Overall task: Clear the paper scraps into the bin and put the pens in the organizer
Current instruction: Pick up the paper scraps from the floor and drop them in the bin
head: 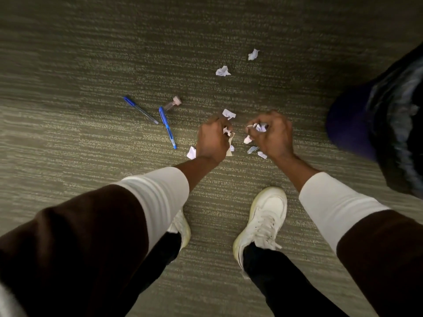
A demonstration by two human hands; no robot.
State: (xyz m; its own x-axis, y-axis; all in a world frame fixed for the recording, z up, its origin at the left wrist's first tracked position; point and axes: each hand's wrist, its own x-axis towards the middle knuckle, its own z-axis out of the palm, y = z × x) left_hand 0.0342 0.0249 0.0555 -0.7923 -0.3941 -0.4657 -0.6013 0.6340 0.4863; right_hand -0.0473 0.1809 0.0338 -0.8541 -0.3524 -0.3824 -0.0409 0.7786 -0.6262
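Note:
Both my hands hang low over the carpet, fists closed. My left hand [211,139] clutches white paper scraps, with a tan strip dangling below it. My right hand [273,133] holds a crumpled wad of scraps. Loose scraps lie around them: one [229,113] just beyond my left hand, one [191,153] by my left wrist, several small ones [253,149] between the hands, and two farther off [223,71] [253,54]. Two blue pens [140,110] [167,127] lie to the left. The dark bin [350,120] with a black liner stands at the right edge.
A small clear stubby item with a pink end [173,103] lies beside the pens. My white shoes [263,221] stand on the grey-green striped carpet [91,65] right below my hands. No organizer is in view.

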